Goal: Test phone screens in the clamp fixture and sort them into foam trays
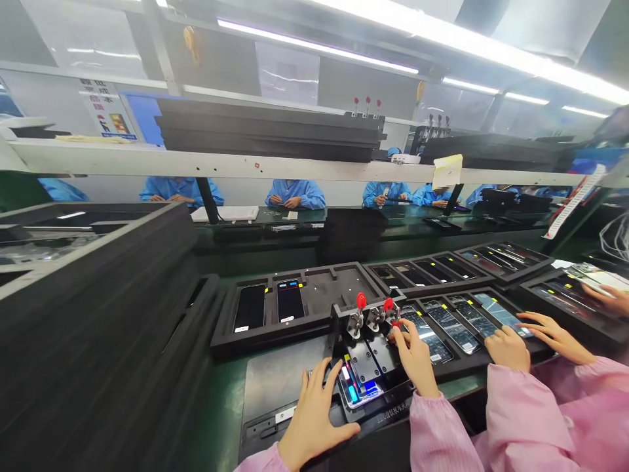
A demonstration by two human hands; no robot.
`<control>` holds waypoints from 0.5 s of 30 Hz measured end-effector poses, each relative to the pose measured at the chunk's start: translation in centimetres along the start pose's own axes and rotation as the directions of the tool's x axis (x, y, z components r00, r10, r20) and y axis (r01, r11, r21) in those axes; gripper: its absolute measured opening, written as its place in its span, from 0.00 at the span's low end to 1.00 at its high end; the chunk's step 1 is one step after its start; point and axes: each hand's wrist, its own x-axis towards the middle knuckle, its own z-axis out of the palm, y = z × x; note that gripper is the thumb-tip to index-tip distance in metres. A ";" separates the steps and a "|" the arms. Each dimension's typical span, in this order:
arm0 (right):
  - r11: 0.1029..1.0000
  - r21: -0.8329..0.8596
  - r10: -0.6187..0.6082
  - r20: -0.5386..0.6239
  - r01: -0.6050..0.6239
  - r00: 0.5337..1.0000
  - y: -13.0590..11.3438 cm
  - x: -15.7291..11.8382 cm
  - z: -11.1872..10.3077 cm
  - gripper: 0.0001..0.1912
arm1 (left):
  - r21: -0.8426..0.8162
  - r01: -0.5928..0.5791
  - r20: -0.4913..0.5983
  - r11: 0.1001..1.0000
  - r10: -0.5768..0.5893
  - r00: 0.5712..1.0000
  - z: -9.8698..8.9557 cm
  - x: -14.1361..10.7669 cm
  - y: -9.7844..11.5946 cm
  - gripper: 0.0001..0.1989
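My left hand (312, 410) is spread, its fingertips at the left edge of a black clamping fixture (388, 410). In that fixture lies a smartphone (351, 394) with bright blue and white patches on its screen. Metal plates (364, 362) press over the phone's upper part. Red-tipped toggle clamps (361, 301) stand along the fixture's back. My right hand (417, 357) pinches the rightmost red clamp lever (396, 324) between thumb and fingers. Behind the fixture, a black foam tray (334, 292) holds two dark phones (250, 308) on its left side.
Right of me, a co-worker's hands (508, 347) reach over a tray of phones (459, 321). Another person's hand (609, 298) is at far right. Stacked black trays (108, 314) rise at left. A shelf (295, 167) crosses ahead; people in blue sit beyond.
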 end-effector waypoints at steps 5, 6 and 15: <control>1.000 0.009 -0.009 0.001 0.009 1.000 -0.1 -0.1 0.0 0.21 | 0.001 -0.020 -0.027 1.000 0.020 0.999 0.1 -0.1 0.4 0.46; 1.000 0.007 -0.015 -0.002 0.015 1.000 -0.2 -0.1 -0.1 0.20 | 0.000 -0.029 -0.026 1.000 0.029 0.999 0.1 -0.2 0.4 0.43; 0.999 0.049 -0.020 0.054 0.017 0.998 -0.6 -0.3 -0.6 0.18 | 0.057 -0.137 -0.013 0.989 0.138 0.990 0.1 -1.1 0.8 0.23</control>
